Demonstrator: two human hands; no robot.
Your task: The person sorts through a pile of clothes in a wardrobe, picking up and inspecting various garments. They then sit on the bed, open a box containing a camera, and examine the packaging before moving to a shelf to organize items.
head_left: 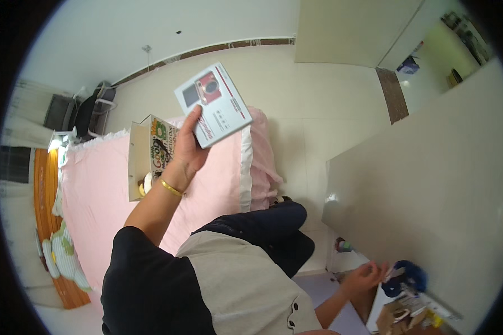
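Note:
My left hand (pixel 191 149) grips a flat white camera box (pixel 229 114) by its near edge, the thumb lying across its front. A red camera is pictured on the box. It is held up over the foot of the pink bed. My right hand (pixel 364 279) is at the lower right, above a cluttered surface and beside a dark blue round container (pixel 412 273). Its fingers look bent but blurred, and I cannot make out whether anything is between them. Behind my left forearm, an open carton (pixel 140 153) with colourful lettering stands on the bed, small white and yellow items inside.
The pink bed (pixel 106 206) fills the left, with a wooden headboard (pixel 42 195) and a striped pillow (pixel 67 257). A dark chair (pixel 89 111) stands beyond it. A large pale panel (pixel 419 173) rises at right. Brown cardboard (pixel 394 318) lies below the blue container.

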